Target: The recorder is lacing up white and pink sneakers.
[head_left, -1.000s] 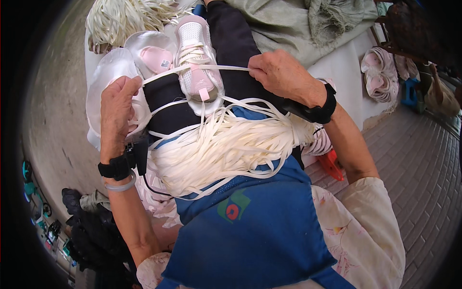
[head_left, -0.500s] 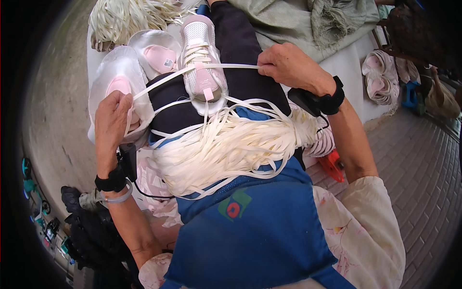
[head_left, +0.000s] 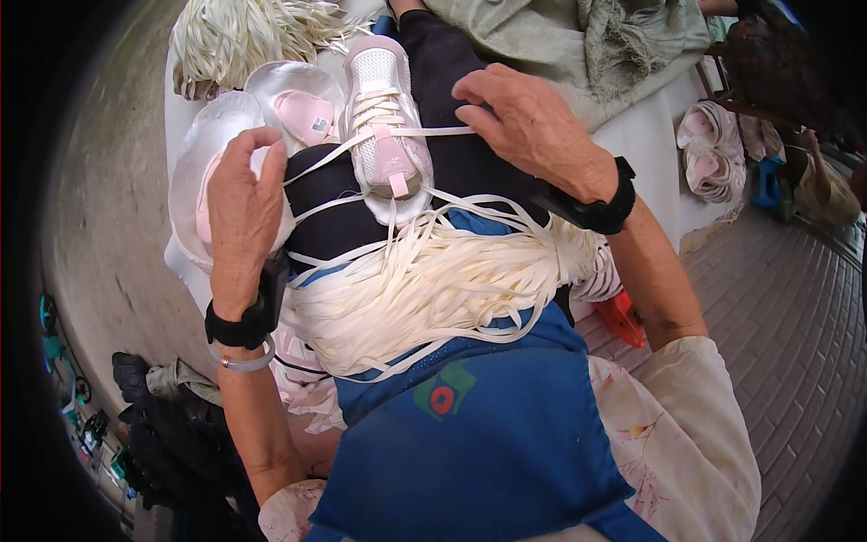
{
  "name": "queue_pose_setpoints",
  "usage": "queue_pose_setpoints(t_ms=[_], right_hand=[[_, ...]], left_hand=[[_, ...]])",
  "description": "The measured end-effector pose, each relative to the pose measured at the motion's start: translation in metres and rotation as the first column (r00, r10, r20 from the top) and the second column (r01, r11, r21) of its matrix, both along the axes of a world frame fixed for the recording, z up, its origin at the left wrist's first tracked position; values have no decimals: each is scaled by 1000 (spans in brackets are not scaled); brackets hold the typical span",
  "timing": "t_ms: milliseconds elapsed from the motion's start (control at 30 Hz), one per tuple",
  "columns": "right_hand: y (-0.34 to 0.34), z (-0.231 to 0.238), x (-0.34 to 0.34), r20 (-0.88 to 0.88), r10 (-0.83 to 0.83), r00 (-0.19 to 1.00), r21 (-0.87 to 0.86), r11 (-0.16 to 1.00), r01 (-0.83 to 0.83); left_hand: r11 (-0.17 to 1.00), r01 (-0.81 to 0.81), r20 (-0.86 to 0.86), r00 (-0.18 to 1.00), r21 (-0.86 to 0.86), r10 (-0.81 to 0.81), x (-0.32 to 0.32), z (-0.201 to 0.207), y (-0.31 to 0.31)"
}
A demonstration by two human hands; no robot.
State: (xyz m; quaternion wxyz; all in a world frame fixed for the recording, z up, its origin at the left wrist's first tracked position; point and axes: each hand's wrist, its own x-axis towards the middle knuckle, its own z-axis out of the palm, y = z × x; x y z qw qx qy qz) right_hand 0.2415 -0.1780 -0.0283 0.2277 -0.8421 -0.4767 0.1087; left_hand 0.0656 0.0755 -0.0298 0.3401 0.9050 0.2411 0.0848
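A pink and white shoe upper lies across my dark-trousered lap, with cream lacing threaded up its front. From its top eyelets a flat shoelace runs out to both sides. The left length reaches the edge of my left hand, whose thumb and forefinger stand apart. Above the right length hovers my right hand, its thumb and forefinger spread. That length passes out of sight by the right thumb. Below the shoe, a thick bundle of cream laces covers my lap.
More pink and white shoe uppers lie beside my left hand. Another lace bundle sits at the far left, and grey-green cloth at the back. Stacked uppers stand at the right, with a red object near my right arm.
Both hands have loosened from the lace ends they were pulling apart. My left hand has moved inward and up; the right has shifted slightly inward. The lace now hangs slacker.
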Motion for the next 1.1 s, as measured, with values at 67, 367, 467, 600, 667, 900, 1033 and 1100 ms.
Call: queue_pose_setpoints(t_ms=[67, 367, 467, 600, 667, 900, 1033, 1100], right_hand=[[21, -10, -15, -90, 50, 995, 78, 996, -43], [23, -40, -21, -115, 93, 989, 77, 993, -84], [25, -39, -15, -104, 111, 988, 57, 993, -105], [9, -18, 0, -155, 122, 980, -62, 989, -133], [-1, 3, 8, -352, 101, 931, -145, 976, -160], [-8, 72, 9, -949, 316, -1, 301, 906, 299], [-4, 84, -4, -917, 396, -37, 350, 847, 401], [-18, 66, -9, -945, 317, -76, 238, 831, 503]], left_hand=[[995, 39, -88, 995, -92, -47, 15, -1, -21], [969, 126, -231, 957, -214, -176, 29, -16, -35], [977, 129, -235, 957, -171, -167, 28, -16, -26], [981, 157, -276, 944, -110, -182, 30, -21, -22], [982, 129, -162, 975, -137, -151, 28, -22, -19], [906, -116, 147, 971, -406, 190, -20, 96, 42], [854, -85, 398, 858, -513, 324, -94, 136, 121], [811, -22, 469, 807, -585, 360, -158, 146, 168]])
